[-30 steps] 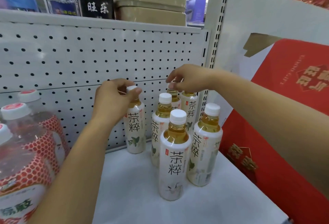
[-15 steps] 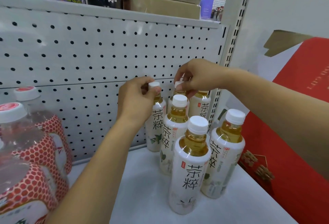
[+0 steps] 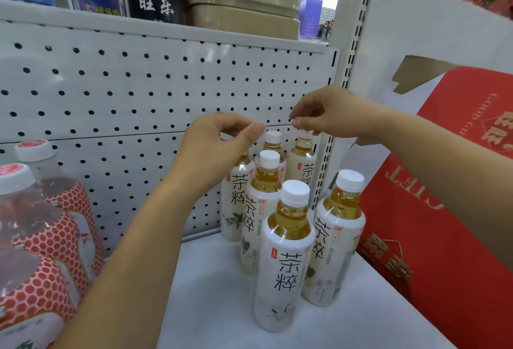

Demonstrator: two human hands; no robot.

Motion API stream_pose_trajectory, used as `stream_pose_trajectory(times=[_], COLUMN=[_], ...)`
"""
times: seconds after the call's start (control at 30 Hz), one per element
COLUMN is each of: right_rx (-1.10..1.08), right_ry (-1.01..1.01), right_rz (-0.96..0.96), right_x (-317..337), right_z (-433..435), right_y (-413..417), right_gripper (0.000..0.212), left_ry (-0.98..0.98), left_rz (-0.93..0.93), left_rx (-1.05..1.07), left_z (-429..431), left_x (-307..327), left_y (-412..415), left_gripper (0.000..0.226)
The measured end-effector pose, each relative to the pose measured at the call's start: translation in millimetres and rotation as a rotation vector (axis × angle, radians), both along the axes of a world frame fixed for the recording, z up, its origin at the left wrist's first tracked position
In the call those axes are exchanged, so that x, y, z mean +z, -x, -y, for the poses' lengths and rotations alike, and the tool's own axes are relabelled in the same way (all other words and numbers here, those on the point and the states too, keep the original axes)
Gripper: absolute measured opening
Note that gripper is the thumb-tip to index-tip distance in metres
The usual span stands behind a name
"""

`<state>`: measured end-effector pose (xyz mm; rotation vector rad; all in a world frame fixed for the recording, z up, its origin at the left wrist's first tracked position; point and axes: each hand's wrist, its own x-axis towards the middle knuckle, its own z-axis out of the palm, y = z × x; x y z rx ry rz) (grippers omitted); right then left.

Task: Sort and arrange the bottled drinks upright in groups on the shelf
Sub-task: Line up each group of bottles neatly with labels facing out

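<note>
On the white shelf (image 3: 211, 312), the nearest tea bottle (image 3: 286, 262) stands upright with its white cap on. The front-right bottle (image 3: 337, 237) stands just beside it, and the middle bottle (image 3: 259, 210) stands close behind. All three are nearer than both hands and untouched. At the left edge stand large clear bottles with red honeycomb labels (image 3: 47, 240), well apart from the tea group.

Further back, the left hand (image 3: 219, 149) hovers over the back-left bottle (image 3: 236, 199). Its fingers are curled and the thumb points right. It hides that bottle's cap, so whether it grips the cap cannot be told. The right hand (image 3: 330, 115) reaches in from the right, apart from the left. Its fingertips are loosely bunched just above the cap of the back-right bottle (image 3: 301, 165) and are not closed round it. Between the two hands and lower, the cap of a rear bottle (image 3: 273, 139) shows.

Behind the group is the white pegboard (image 3: 133, 90). A red gift box (image 3: 458, 223) leans at the right, and boxes sit on the upper shelf (image 3: 155, 1).
</note>
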<state>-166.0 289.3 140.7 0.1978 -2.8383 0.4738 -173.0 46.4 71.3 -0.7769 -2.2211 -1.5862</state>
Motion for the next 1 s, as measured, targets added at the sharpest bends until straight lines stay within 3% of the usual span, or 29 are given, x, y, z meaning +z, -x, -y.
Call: stream_pose_trajectory(times=[0.17,0.27,0.37,0.6,0.9,1.0], right_rx=[-0.121,-0.103,-0.089,0.032,0.124,0.133], right_ry=[-0.188,-0.119,-0.147,-0.136,-0.051,-0.027], right_rz=[0.142,0.123,0.088,0.193,0.237,0.244], right_x=[-18,-26,-23,-11,-9,-9], right_z=[-11,-12,-13,2,20,16], right_y=[11,17,16,-8,-20,-21], right_gripper=[0.045,0.034,0.023,0.02,0.022,0.022], left_ry=[0.236,0.222,0.182,0.151,0.149,0.192], left_rz=[0.085,0.077,0.087,0.089,0.058,0.111], left_rx=[-0.213,-0.217,-0.188,-0.049,0.113,0.043], left_z=[-9,-10,-6,-4,-17,-10], left_x=[0,-3,-3,-4,-9,-3], left_y=[-14,-14,-10,-4,-11,-11], left_gripper=[0.019,0.017,0.019,0.014,0.037,0.032])
